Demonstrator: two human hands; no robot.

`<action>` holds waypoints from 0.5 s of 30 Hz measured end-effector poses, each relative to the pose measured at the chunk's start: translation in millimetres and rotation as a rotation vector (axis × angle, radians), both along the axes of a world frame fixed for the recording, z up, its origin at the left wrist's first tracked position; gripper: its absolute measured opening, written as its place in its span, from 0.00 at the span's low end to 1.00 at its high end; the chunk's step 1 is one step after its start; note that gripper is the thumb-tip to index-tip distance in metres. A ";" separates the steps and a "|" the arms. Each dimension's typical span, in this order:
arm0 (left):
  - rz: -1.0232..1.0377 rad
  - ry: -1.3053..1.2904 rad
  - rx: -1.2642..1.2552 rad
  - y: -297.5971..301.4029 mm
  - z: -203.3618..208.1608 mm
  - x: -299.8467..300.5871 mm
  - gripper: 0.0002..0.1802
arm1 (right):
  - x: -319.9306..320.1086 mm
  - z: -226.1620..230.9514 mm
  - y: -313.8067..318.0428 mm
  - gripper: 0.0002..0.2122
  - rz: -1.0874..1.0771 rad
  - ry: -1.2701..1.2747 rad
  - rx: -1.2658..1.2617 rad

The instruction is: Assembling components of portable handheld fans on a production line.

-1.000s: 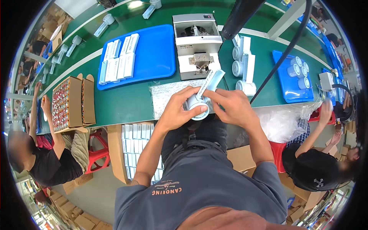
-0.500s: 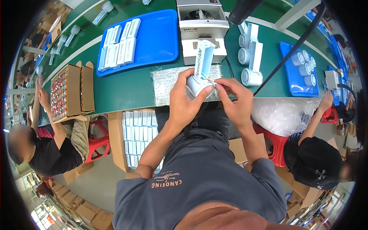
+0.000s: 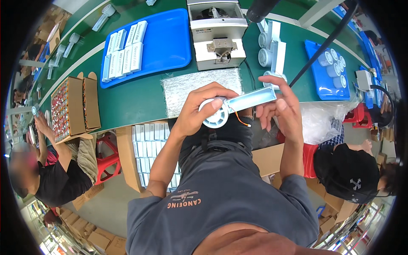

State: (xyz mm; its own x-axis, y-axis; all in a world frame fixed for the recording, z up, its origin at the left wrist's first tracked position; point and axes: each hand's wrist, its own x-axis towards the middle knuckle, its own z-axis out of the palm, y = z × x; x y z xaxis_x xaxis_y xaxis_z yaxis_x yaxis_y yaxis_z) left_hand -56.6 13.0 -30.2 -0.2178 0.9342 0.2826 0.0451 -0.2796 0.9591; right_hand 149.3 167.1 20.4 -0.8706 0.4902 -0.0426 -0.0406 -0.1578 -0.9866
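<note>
Between my hands is a handheld fan with a round white slotted head [image 3: 215, 115] and a long, pale blue hollow handle [image 3: 251, 98] pointing right. My left hand [image 3: 192, 111] is closed round the head, its thumb pressed on the slotted face. Thin orange and dark wires [image 3: 241, 120] with a small white connector hang out where the head meets the handle. My right hand [image 3: 287, 108] is open at the handle's far end, with the index finger above it and the thumb below; whether they touch it I cannot tell.
Behind my hands lie a bubble-wrap sheet [image 3: 180, 89] and a grey-white machine [image 3: 219, 36]. A blue tray [image 3: 170, 46] bears white handle pieces. More fans [image 3: 265, 57] and a second blue tray [image 3: 313, 80] sit right. A cardboard box [image 3: 76, 104] stands left; people sit on both sides.
The fan has turned from upright handle to handle lying rightward, its slotted face and wires now showing. My right hand has left the wire area, moved right and spread its fingers.
</note>
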 end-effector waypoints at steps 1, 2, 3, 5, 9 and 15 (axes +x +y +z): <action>-0.010 -0.005 0.006 0.1 2.3 0.4 0.25 | 0.4 5.4 -0.5 0.24 -0.041 -0.001 0.069; -0.045 0.030 -0.019 -0.8 3.8 1.5 0.24 | 2.5 9.1 -2.1 0.22 -0.064 -0.093 0.130; -0.069 0.076 -0.032 -0.4 5.8 -1.9 0.24 | 2.2 9.9 0.7 0.17 -0.005 -0.141 0.181; -0.095 0.062 -0.064 -6.9 23.2 13.1 0.24 | 16.4 24.2 2.8 0.14 0.054 -0.264 0.257; -0.278 -0.262 -0.135 -4.0 23.1 35.2 0.35 | 37.0 21.3 36.8 0.17 0.081 -0.275 0.095; 0.304 0.246 -0.083 -16.6 -0.4 19.7 0.11 | 70.7 34.8 137.0 0.25 0.073 -0.461 0.283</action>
State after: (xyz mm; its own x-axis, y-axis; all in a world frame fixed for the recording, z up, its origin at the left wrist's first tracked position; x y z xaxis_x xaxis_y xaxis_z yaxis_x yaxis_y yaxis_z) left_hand -36.9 -3.6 -30.5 -0.4230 0.8595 0.2868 0.3446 -0.1402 0.9282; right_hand 220.0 304.1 55.2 -0.8248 0.4773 -0.3031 0.4077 0.1306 -0.9037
